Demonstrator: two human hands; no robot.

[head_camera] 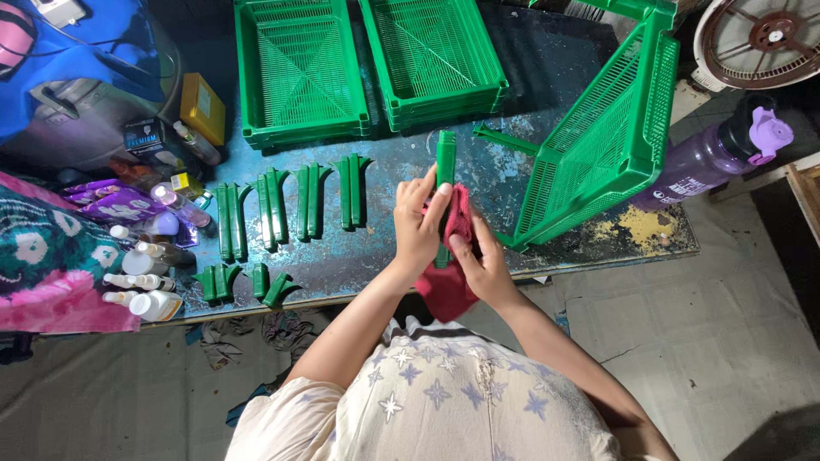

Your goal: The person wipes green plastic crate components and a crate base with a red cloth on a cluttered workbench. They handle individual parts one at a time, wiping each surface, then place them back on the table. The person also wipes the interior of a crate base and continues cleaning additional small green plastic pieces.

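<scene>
My left hand (420, 224) grips a long green plastic leg piece (445, 162) held upright over the table edge. Against the same piece my right hand (480, 265) presses a dark red cloth (446, 290), which wraps its lower half and hangs below. Several more green leg pieces (290, 205) lie in pairs on the worn blue table (393, 171) to the left of my hands, with shorter green pieces (243, 282) near the front edge.
Two stacks of green plastic trays (299, 68) sit at the back. A partly built green tray rack (611, 128) leans at the right. Bottles and small boxes (145, 256) crowd the left edge. A purple bottle (717, 154) and a fan (760, 38) are at the right.
</scene>
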